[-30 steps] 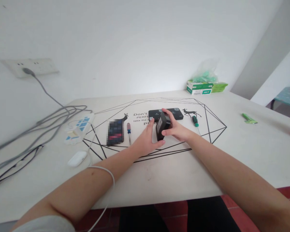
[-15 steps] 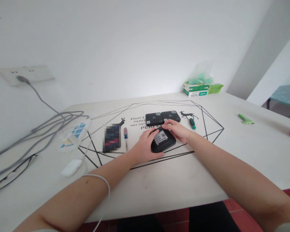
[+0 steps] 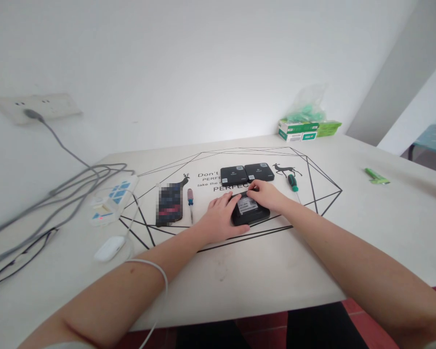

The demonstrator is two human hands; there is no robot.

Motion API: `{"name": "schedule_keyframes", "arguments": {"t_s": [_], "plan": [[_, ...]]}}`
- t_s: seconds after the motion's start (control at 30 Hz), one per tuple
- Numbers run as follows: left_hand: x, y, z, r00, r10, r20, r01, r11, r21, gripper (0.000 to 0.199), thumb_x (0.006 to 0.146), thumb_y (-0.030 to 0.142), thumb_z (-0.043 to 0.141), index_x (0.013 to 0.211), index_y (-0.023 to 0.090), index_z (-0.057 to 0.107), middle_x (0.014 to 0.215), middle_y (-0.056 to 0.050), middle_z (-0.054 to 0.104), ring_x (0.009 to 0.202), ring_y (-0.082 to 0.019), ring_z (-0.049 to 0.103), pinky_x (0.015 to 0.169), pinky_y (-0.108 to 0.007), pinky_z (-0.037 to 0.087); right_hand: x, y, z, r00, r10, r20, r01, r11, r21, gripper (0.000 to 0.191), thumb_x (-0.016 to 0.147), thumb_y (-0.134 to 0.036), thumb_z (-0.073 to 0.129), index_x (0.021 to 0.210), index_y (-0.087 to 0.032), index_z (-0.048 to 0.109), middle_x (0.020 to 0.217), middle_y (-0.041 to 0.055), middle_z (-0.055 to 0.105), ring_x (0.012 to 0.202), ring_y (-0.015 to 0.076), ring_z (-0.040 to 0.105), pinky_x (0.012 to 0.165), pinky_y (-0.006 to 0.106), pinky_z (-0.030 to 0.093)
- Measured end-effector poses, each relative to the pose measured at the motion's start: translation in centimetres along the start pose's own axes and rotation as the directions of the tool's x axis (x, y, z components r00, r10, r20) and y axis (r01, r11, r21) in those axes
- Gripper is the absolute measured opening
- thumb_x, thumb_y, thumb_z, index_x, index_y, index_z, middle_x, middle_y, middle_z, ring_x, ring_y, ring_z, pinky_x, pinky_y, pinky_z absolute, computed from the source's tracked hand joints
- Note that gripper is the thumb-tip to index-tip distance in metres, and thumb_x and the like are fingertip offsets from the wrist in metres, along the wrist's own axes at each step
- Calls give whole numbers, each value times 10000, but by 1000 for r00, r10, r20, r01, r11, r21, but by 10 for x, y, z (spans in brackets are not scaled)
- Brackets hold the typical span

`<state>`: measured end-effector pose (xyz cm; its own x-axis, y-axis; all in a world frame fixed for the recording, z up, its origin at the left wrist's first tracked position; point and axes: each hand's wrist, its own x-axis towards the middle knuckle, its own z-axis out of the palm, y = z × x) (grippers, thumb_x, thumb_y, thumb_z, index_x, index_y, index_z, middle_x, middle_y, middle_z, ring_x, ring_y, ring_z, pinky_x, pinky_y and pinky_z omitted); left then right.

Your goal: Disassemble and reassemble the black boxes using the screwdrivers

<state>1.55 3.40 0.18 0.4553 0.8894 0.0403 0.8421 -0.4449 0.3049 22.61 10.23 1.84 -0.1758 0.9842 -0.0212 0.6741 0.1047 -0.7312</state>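
A black square box (image 3: pixel 252 217) with a white label on its upper face lies on the white table, between my hands. My left hand (image 3: pixel 221 218) grips its left edge, thumb at the near side and fingers at the far side. At its far right edge, my right hand (image 3: pixel 267 195) has its fingers bent together on the box. Just beyond are two similar black boxes (image 3: pixel 234 176) (image 3: pixel 259 172), side by side. A screwdriver with a red and blue handle (image 3: pixel 190 198) is left of my left hand; a green-handled screwdriver (image 3: pixel 292 182) lies to the right.
A pixelated dark item (image 3: pixel 169 204), a white power strip (image 3: pixel 118 196), a white charger (image 3: pixel 110 248) and grey cables (image 3: pixel 76 182) are at the left. Green boxes (image 3: pixel 298 127) stand at the back right, a green item (image 3: pixel 377 176) nearer. A white cord crosses my left forearm.
The labelled box has turned slightly and now lies flatter on the table, with both hands still on it. The view has shifted a little.
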Motion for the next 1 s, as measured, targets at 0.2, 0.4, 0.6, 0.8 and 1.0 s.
{"name": "schedule_keyframes", "arguments": {"t_s": [0.2, 0.4, 0.6, 0.8, 1.0], "plan": [[2, -2, 1, 1000, -16, 26, 15, 999, 35, 1079, 878, 783, 648, 1699, 170, 309, 1763, -256, 251, 1639, -437, 237, 1302, -610, 232, -5, -3, 2, 998, -64, 10, 65, 977, -205, 175, 971, -316, 593, 1024, -184, 696, 1104, 137, 743, 1010, 261, 685, 901, 344, 474], [4, -5, 7, 1000, 10, -15, -9, 999, 43, 1039, 882, 760, 650, 1678, 175, 327, 1715, -269, 343, 1611, -454, 292, 1276, -645, 252, 0, 0, 3, 995, -91, 49, 101, 960, -260, 224, 990, -363, 578, 1051, -180, 692, 1156, 165, 713, 1101, 286, 689, 977, 367, 495], [7, -3, 2, 999, -19, 28, 17, 997, 74, 1044, 881, 781, 610, 1686, 187, 313, 1711, -268, 335, 1575, -467, 340, 1250, -632, 284, -1, -3, -3, 991, -109, 71, 126, 946, -299, 333, 971, -480, 641, 1091, -174, 693, 1155, 178, 705, 1040, 284, 708, 970, 377, 521], [22, -4, -6, 998, 32, 57, -40, 990, 138, 1042, 852, 822, 628, 1668, 223, 382, 1651, -245, 432, 1512, -474, 404, 1219, -645, 288, 2, 2, -8, 994, -88, 68, 107, 927, -360, 375, 941, -508, 683, 1095, -167, 696, 1223, 196, 680, 1033, 301, 715, 979, 405, 537], [26, -8, -2, 1000, 16, 9, -17, 996, 89, 1041, 862, 818, 635, 1675, 225, 366, 1661, -228, 423, 1532, -452, 374, 1234, -641, 260, 12, 11, -29, 993, -47, -112, -4, 910, -415, 399, 1005, -394, 551, 1315, -153, 623, 1404, 252, 566, 1268, 406, 646, 1043, 518, 523]]}}
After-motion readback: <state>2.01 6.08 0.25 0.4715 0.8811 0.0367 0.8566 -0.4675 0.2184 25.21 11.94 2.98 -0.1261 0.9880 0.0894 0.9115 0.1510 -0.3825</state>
